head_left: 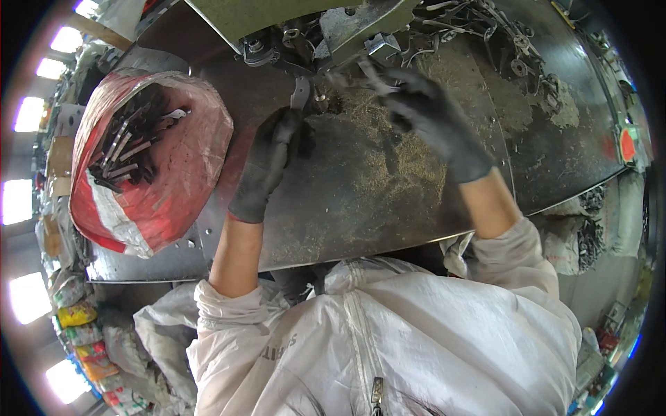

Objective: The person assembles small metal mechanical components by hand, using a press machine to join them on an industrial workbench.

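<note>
Feeding step in hand, as judged: 1 metal blank at a time brought to the press tool (347,31) at the top of the steel counter (347,208).

Left hand (267,163), black-gloved, clenched on a flat curved blank (300,93), upper end of the blank just under the tool, hand resting on the counter. Right hand (430,121), also gloved, fingers pinched on a thin dark piece (371,75) beside the tool; exact kind of piece too blurred to tell.

Next move, as judged: calls for a steady seat of the blank in the tool and fingers well away from the die.

Blank: pale grey, thin, slightly curved, bare metal, only its upper part showing past the glove.

Elsewhere: brownish filings (395,166) spread over the counter between the hands; red and white sack (149,163) at left, near the left hand, holding dark strips; heap of finished parts (499,41) at upper right, well apart.
</note>
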Tool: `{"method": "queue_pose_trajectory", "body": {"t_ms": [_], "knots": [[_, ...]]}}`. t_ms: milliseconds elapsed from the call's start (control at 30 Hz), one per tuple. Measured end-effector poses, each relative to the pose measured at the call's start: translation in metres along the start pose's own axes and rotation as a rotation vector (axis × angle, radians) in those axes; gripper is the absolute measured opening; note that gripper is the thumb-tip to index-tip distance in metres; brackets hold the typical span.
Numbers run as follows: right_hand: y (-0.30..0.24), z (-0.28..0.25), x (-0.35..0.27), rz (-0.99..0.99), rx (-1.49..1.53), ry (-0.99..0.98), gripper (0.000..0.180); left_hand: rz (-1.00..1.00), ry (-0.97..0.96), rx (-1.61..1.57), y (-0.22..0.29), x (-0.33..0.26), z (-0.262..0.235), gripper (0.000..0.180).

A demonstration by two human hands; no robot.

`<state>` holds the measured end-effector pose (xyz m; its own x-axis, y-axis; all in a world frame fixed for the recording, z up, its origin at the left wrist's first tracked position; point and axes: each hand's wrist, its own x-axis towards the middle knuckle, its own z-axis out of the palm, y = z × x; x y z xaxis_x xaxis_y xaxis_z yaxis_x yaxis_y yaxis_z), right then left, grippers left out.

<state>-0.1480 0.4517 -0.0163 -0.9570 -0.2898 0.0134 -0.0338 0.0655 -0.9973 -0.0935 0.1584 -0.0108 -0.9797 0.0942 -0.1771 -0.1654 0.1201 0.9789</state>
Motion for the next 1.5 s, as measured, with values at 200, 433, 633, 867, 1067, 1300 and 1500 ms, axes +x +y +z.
{"method": "queue_pose_trajectory", "body": {"t_ms": [200,433,633,867,1067,1300,1500], "knots": [[-0.024,0.06,0.023,0.29,0.527,0.095,0.029,0.033,-0.069,0.106,0.01,0.013,-0.002,0.049],[-0.032,0.073,0.022,0.25,0.37,0.14,0.026,0.033,-0.11,0.071,0.01,0.01,-0.006,0.054],[-0.031,0.07,0.02,0.189,0.274,0.01,0.027,0.263,-0.084,0.114,0.007,0.002,-0.003,0.055],[-0.021,0.081,0.024,0.236,0.195,-0.023,0.026,-0.192,-0.106,0.062,0.015,0.022,-0.004,0.052],[0.009,0.079,0.029,0.258,0.216,-0.084,0.027,0.178,-0.014,0.593,-0.022,0.032,-0.026,0.041],[0.014,0.072,0.03,0.274,0.317,-0.086,0.023,0.3,0.551,1.677,-0.004,0.1,-0.19,0.032],[-0.005,0.083,0.027,0.293,0.242,-0.056,0.027,0.517,0.766,1.956,-0.064,0.118,-0.302,0.058]]}}
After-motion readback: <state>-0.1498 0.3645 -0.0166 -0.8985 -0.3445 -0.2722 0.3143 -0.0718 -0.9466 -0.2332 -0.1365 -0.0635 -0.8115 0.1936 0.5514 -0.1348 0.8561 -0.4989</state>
